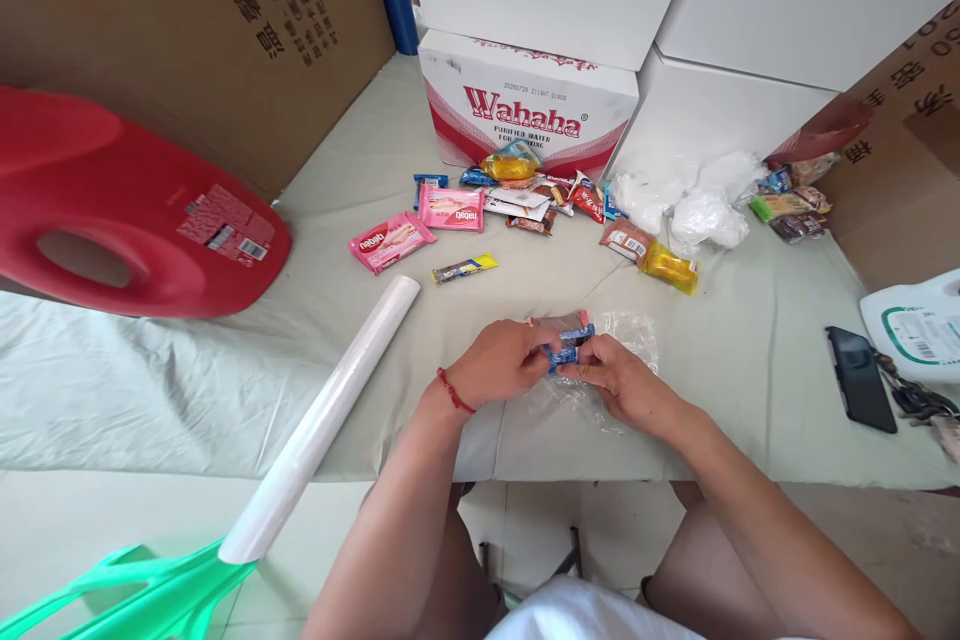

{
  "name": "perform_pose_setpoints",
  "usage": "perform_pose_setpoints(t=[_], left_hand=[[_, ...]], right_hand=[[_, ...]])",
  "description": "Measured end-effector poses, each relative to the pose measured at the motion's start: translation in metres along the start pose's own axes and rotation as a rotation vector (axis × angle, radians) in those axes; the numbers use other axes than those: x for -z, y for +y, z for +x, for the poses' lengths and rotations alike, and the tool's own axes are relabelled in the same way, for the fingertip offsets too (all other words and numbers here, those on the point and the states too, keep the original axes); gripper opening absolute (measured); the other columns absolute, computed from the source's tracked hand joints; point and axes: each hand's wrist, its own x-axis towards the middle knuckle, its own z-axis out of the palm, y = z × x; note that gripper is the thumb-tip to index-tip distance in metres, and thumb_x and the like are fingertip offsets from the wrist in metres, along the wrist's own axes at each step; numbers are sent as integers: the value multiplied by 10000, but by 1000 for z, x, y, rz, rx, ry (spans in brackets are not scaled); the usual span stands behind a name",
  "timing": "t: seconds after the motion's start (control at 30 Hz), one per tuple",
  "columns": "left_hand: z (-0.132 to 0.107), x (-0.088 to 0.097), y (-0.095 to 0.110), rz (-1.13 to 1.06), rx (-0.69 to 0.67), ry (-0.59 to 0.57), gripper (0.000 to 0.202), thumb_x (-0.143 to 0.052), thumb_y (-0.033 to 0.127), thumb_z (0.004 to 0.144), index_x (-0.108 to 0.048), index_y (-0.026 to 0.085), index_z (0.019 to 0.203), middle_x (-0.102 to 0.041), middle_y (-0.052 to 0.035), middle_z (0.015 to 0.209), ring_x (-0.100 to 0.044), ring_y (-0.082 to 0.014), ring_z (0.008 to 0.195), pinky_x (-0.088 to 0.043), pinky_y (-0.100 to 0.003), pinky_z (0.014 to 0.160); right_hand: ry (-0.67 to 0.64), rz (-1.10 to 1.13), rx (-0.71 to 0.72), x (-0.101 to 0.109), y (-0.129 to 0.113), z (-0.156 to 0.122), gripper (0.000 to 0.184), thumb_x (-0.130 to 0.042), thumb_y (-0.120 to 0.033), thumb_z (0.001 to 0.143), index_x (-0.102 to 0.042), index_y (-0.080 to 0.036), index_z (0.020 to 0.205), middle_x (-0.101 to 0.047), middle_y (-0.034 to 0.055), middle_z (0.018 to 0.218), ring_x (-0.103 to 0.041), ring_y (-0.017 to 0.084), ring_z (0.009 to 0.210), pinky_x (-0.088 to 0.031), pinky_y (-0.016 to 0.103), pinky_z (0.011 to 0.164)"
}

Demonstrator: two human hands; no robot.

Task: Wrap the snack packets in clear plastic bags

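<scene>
My left hand (501, 362) and my right hand (619, 382) meet over the front middle of the cloth-covered table (225, 360). Both are closed around a small bundle of snack packets (568, 340), blue and brown wrappers showing between the fingers. A clear plastic bag (634, 332) lies crumpled under and behind my hands. A red string band circles my left wrist. Farther back, a spread of loose snack packets (517, 195) lies on the cloth, including two pink wafer packs (390, 241) and a yellow packet (670, 267).
A white roll of bags (322, 415) lies diagonally at left, its end over a green plastic frame (142, 595). A red plastic stool (112, 205) lies at far left. A Wahaha water carton (525, 105) and white boxes stand behind. A black phone (861, 378) and keys lie at right.
</scene>
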Motion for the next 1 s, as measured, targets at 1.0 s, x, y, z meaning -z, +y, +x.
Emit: perform_pose_setpoints(t=[1.0], left_hand=[[15, -32, -15, 267, -159, 286, 440, -546, 4, 866, -820, 292, 1055, -732, -61, 1260, -564, -281, 1194, -459, -471, 948]], right_hand=[[541, -264, -12, -51, -10, -39, 253, -593, -239, 1003, -716, -259, 1223, -677, 96, 1093, -560, 276, 1023, -538, 470, 877]])
